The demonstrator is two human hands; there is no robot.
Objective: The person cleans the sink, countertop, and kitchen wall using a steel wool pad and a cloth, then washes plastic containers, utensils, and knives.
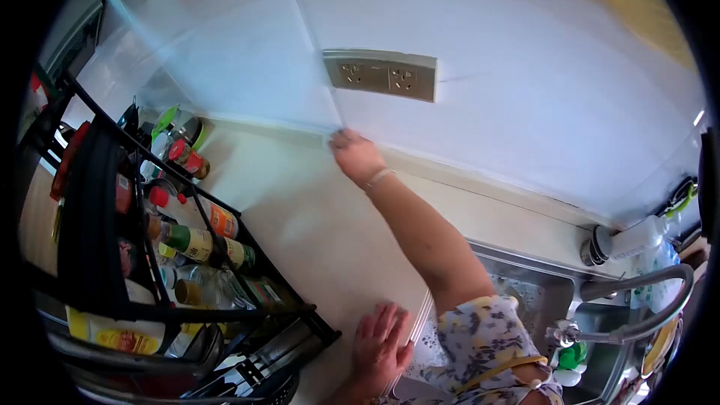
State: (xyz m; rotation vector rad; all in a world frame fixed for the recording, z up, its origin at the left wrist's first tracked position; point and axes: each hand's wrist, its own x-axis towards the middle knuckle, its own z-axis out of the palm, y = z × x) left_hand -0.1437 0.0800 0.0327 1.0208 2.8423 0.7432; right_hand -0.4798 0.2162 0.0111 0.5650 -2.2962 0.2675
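Note:
My right hand (356, 156) reaches to the back of the pale countertop (307, 232), where it meets the white wall (480, 37). Its fingers are curled together against that seam. A small pale edge shows by the fingertips, but I cannot make out what it is. A thin bracelet (380, 177) circles the wrist. Nearer to me, my left hand (382, 341) lies flat on the counter beside the sink, fingers stretched out and holding nothing.
A black rack (285, 311) with several bottles and jars stands at left. At right is a metal sink (517, 262) with suds and a curved faucet (637, 330). A socket panel (382, 75) is on the wall. A spray bottle (637, 238) stands behind the sink.

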